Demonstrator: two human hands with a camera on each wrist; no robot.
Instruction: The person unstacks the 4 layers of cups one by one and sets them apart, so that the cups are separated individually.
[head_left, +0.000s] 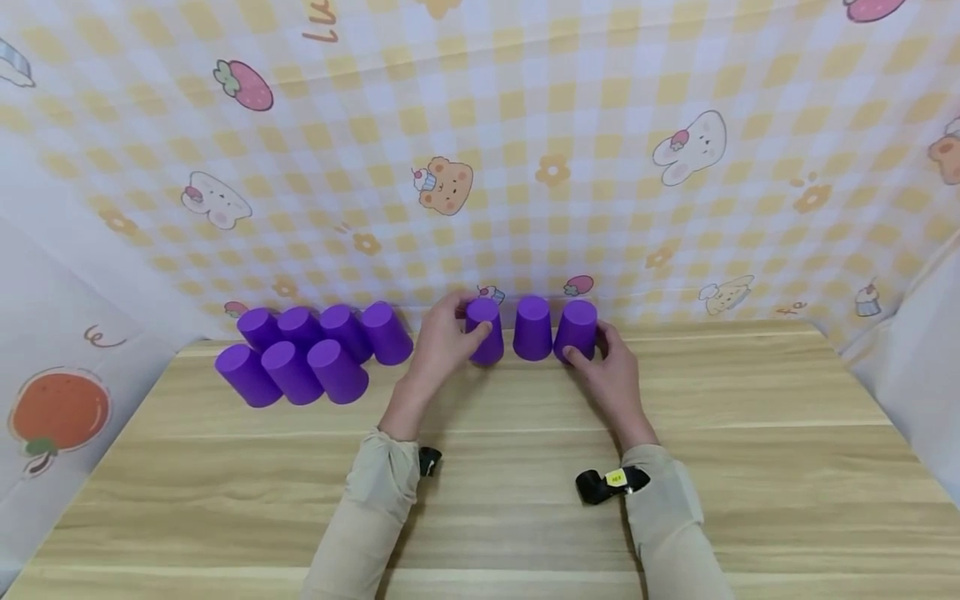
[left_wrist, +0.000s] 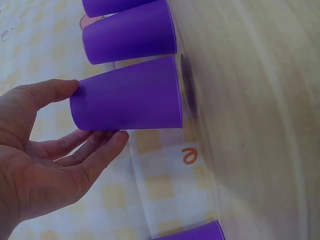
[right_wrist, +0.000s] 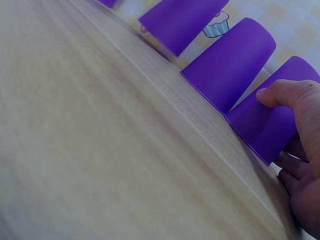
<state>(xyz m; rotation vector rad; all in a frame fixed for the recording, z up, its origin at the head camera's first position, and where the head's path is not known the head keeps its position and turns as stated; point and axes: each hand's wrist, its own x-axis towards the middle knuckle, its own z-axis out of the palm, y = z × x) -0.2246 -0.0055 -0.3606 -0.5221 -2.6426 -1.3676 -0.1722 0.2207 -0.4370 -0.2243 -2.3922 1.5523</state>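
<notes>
My left hand point(head_left: 441, 342) grips an upside-down purple cup point(head_left: 486, 337) between thumb and fingers. In the left wrist view a narrow shadowed gap shows beside the rim of this held cup point(left_wrist: 127, 97), so it appears slightly off the table. To its right stands a second upside-down purple cup point(head_left: 532, 329), which neither hand touches. The right hand point(head_left: 617, 371) holds a third purple cup point(head_left: 576, 332), its thumb on the near side. In the right wrist view that cup point(right_wrist: 267, 117) meets the middle cup point(right_wrist: 230, 65) at the rim.
Several more upside-down purple cups point(head_left: 291, 371) stand in two rows at the left of the wooden table point(head_left: 510, 517). A yellow-checked cloth point(head_left: 525, 142) with cartoon prints hangs right behind the table's back edge. Black wrist cameras point(head_left: 600, 486) are strapped to both sleeves.
</notes>
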